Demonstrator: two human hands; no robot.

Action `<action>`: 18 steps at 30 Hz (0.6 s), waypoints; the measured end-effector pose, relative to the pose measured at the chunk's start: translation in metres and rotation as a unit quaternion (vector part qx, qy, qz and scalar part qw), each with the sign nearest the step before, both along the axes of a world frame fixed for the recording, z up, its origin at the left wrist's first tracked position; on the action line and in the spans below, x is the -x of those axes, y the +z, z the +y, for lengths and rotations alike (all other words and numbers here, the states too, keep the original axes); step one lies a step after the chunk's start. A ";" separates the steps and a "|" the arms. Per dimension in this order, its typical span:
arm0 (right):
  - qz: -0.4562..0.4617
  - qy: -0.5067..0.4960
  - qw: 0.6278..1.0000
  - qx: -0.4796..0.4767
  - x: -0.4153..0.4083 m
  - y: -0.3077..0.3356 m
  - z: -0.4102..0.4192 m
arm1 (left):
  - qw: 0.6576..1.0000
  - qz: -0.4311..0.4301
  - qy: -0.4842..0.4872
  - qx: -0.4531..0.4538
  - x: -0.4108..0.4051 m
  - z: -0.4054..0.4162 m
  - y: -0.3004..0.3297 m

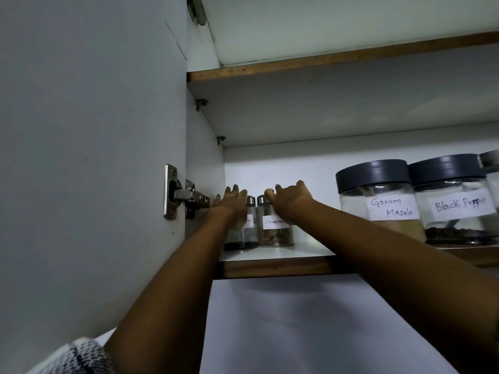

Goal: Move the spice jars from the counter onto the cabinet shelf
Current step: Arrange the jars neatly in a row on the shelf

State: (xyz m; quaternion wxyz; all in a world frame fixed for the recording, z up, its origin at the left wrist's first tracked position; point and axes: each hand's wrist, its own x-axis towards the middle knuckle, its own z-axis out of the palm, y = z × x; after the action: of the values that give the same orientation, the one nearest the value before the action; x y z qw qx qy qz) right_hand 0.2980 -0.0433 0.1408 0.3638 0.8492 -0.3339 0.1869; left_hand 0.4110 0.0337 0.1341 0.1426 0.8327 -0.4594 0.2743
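From the head camera, two small spice jars stand upright side by side on the cabinet shelf [272, 268], near its left wall: the cinnamon jar [275, 228] and a darker-filled jar [247, 233], both clear glass cylinders with metal caps and white paper labels. The left hand [229, 203] rests against the darker jar, fingers extended. The right hand [291, 197] curls over the cinnamon jar's cap. Larger grey-lidded jars [378, 201] stand to the right.
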 end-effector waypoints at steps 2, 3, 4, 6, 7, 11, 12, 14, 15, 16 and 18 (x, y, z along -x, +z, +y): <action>0.003 -0.005 1.000 -0.005 -0.003 0.001 -0.002 | 1.000 0.002 0.001 -0.006 -0.002 -0.001 0.000; 0.004 -0.008 1.000 -0.008 -0.004 0.001 -0.003 | 1.000 0.000 0.004 -0.009 -0.002 -0.002 -0.001; 0.007 -0.012 1.000 -0.010 -0.005 0.000 -0.003 | 1.000 -0.004 0.008 -0.013 -0.003 -0.002 -0.002; 0.014 -0.024 1.000 -0.011 -0.007 -0.001 -0.002 | 1.000 -0.014 0.017 -0.019 -0.003 -0.003 -0.003; 0.018 -0.030 0.999 -0.010 -0.007 -0.002 -0.001 | 0.999 -0.018 0.021 -0.020 -0.004 -0.003 -0.004; 0.038 -0.045 0.998 -0.001 -0.005 -0.009 0.000 | 0.999 -0.029 0.028 -0.028 -0.004 -0.002 -0.007; 0.042 -0.047 0.998 0.001 -0.004 -0.010 0.000 | 0.998 -0.035 0.033 -0.032 -0.004 -0.002 -0.008; 0.044 -0.047 0.998 0.003 -0.004 -0.013 0.001 | 0.997 -0.044 0.043 -0.044 -0.003 -0.001 -0.010; 0.044 -0.048 0.998 0.002 -0.004 -0.014 0.001 | 0.997 -0.047 0.048 -0.048 -0.002 0.000 -0.010; 0.044 -0.050 0.998 0.002 -0.004 -0.014 0.001 | 0.996 -0.050 0.051 -0.052 -0.002 0.000 -0.011; 0.050 -0.055 0.997 0.005 -0.003 -0.015 0.002 | 0.995 -0.055 0.056 -0.061 0.000 0.001 -0.012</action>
State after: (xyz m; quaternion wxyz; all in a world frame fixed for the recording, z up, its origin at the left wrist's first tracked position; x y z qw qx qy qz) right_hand 0.3010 -0.0415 0.1259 0.3934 0.8363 -0.3606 0.1259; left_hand 0.4109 0.0352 0.1223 0.0504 0.8480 -0.4348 0.2989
